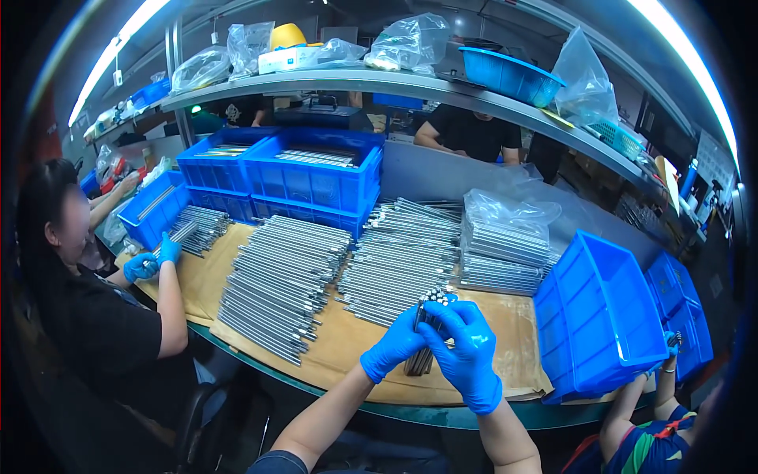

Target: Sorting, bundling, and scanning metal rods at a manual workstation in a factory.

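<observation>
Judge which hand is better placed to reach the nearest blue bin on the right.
Probably the right hand: it is closer to the bin, while the left hand is farther over. Both hold the rod bundle, so the left would have to take it alone.

No lettering can be read clearly; faint bluish print marks a white box (288,60) on the overhead shelf (347,77), too small to decipher; marks on a pale panel (717,167) at far right are likewise illegible. Pale print on a dark shirt (234,114) behind the shelf stays indistinct.

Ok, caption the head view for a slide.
Blue-gloved left hand and right hand grip a metal rod bundle near rows of loose rods.
</observation>
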A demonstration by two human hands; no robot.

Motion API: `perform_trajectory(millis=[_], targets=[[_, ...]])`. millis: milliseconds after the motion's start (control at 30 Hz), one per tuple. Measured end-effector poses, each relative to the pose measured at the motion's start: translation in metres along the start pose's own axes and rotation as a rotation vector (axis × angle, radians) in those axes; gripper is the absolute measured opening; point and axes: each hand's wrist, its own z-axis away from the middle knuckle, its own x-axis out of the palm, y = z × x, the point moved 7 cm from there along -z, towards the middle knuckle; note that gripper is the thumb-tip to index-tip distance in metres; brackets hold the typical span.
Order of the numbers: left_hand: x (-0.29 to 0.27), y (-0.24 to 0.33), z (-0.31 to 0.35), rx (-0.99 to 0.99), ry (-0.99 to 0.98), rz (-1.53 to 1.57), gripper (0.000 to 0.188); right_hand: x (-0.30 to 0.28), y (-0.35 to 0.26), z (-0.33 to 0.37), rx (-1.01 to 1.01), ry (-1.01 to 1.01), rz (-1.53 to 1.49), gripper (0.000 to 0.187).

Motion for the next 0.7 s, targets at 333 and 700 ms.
perform_trajectory(millis=[333,700], targets=[[0.002,0.012,0.001,0.035,-0.165,-0.037,0.053,0.002,0.021,0.011,0.232,-0.059,-0.214,0.017],[0.008,0.028,-0.009,0.085,-0.141,-0.014,0.058,-0.112,0.070,0.056,0.494,0.444,-0.279,0.010]])
